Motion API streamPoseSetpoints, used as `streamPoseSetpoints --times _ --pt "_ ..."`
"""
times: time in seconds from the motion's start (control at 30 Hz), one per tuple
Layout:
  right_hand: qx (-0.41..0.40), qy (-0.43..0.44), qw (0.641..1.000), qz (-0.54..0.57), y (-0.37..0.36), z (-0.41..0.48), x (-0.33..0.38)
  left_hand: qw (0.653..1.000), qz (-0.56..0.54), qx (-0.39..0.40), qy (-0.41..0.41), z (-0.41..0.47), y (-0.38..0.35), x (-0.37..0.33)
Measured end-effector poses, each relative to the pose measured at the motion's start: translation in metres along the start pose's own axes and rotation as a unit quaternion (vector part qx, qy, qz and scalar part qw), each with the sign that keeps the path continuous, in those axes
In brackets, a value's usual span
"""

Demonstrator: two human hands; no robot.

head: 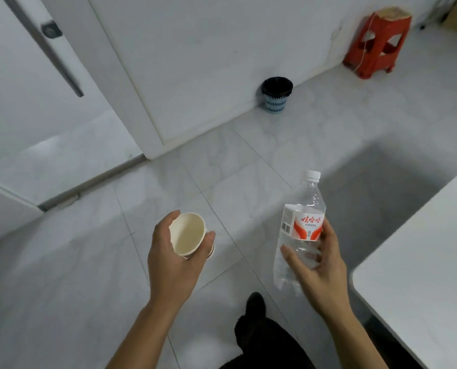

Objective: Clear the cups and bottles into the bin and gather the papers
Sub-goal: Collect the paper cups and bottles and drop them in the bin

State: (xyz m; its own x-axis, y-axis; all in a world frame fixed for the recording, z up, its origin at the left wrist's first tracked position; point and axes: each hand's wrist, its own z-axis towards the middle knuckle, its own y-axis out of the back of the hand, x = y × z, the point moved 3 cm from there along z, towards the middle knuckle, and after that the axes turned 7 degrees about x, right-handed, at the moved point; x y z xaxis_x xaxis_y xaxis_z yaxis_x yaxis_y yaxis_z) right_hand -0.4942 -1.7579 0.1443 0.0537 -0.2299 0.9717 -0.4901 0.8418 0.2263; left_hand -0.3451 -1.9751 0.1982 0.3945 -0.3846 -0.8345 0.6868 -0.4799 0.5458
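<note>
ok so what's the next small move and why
Probably step toward the waste bin by the wall: the left hand holds a paper cup, the right hand a water bottle, and the bin stands well ahead, likely out of reach.

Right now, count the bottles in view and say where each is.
1. The clear water bottle is held in the right hand, beside the white table. Others may sit out of frame.
</note>
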Motion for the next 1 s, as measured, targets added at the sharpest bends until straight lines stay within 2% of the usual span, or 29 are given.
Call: streamPoseSetpoints --times 0.23,0.53,0.67,0.8,1.0 --pt "0.009 0.035 0.999 -0.018 -0.002 0.209 0.057 0.999 -0.022 -0.021 -0.027 0.197 -0.042 -0.050" --pt "-0.015 0.001 0.998 -0.057 -0.022 0.493 0.042 0.997 -0.066 -0.028 0.009 0.462 -0.160 -0.040" --pt "-0.035 -0.002 0.996 -0.077 -0.011 0.615 0.072 0.998 -0.061 -0.006 -0.006 0.589 -0.201 -0.071" --pt "-0.082 -0.012 0.994 -0.068 0.019 0.724 0.090 0.996 -0.058 0.054 -0.040 0.710 -0.255 -0.121" --pt "-0.140 -0.070 0.987 -0.024 0.058 0.877 0.049 0.993 -0.038 0.099 -0.058 0.862 -0.374 -0.160"
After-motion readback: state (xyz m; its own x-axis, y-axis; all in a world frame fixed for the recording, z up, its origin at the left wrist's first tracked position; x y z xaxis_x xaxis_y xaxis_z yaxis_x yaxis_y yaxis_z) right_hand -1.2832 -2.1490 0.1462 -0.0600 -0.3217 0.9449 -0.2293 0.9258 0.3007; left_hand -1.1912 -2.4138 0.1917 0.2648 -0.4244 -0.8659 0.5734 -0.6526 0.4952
